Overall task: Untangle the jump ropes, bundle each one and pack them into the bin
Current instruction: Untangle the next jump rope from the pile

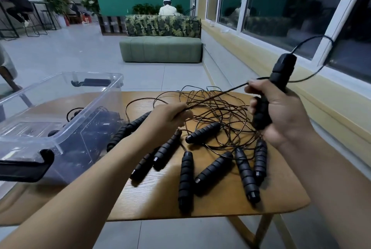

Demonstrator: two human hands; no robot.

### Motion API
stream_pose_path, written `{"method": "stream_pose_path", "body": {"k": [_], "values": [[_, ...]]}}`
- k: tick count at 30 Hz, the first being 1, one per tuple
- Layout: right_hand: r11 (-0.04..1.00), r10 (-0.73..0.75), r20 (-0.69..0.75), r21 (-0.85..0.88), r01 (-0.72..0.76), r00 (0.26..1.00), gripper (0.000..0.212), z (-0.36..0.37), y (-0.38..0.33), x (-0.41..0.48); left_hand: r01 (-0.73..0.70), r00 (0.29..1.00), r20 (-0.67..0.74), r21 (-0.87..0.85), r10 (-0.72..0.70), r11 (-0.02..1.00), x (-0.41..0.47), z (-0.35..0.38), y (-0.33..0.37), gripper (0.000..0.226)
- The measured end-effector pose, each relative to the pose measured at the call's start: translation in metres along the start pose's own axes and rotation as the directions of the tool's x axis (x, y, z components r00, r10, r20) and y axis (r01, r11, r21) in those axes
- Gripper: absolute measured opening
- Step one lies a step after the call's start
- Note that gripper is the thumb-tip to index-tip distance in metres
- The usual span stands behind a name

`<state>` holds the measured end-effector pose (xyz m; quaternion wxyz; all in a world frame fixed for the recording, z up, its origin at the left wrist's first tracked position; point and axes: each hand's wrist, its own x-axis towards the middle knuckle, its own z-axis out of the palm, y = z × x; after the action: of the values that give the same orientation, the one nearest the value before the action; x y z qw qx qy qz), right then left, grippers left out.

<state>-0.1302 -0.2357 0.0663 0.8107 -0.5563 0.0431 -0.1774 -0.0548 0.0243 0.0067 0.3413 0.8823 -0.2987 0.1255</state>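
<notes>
right hand: curled tight round two held handles, black and ribbed, one pointing up and far, the other down toward the table; fingertips meeting the end of the taut cord.
left hand: fingers pinched shut on the taut cord, above the middle of the table.
taut cord: thin, dark, glossy, drawn straight between both hands.
tangle: loose overlapping loops of thin coppery-dark cord, on the far right part of the table.
loose handles: black cylinders of spiral-ribbed foam, lying flat, fanned along the near side of the tangle.
bin: clear rigid plastic, rectangular, black clip latches, on the left of the table.
bundled ropes: dark, inside the bin.
table: smooth light wood grain, rounded corners.
</notes>
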Motion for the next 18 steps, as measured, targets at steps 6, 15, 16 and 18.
{"method": "stream_pose_path", "body": {"k": [6,15,16,18], "values": [[0.991,0.092,0.14,-0.114,-0.076,0.986,0.035,0.01,0.022,-0.006,-0.118,0.99,-0.067,0.102,0.125,0.988,0.001,0.005,0.026,0.031],[0.965,0.016,0.205,-0.261,0.039,0.979,0.017,0.023,0.042,-0.025,-0.242,0.965,-0.078,0.106,0.251,0.964,-0.006,0.014,0.054,0.019],[0.959,-0.011,0.208,-0.274,0.069,0.978,0.019,0.023,0.041,-0.027,-0.238,0.968,-0.063,0.097,0.245,0.966,-0.006,0.016,0.051,0.02],[0.951,-0.055,0.226,-0.284,0.12,0.973,0.02,0.022,0.036,-0.03,-0.192,0.98,-0.033,0.074,0.195,0.979,-0.006,0.019,0.045,0.022]]}}
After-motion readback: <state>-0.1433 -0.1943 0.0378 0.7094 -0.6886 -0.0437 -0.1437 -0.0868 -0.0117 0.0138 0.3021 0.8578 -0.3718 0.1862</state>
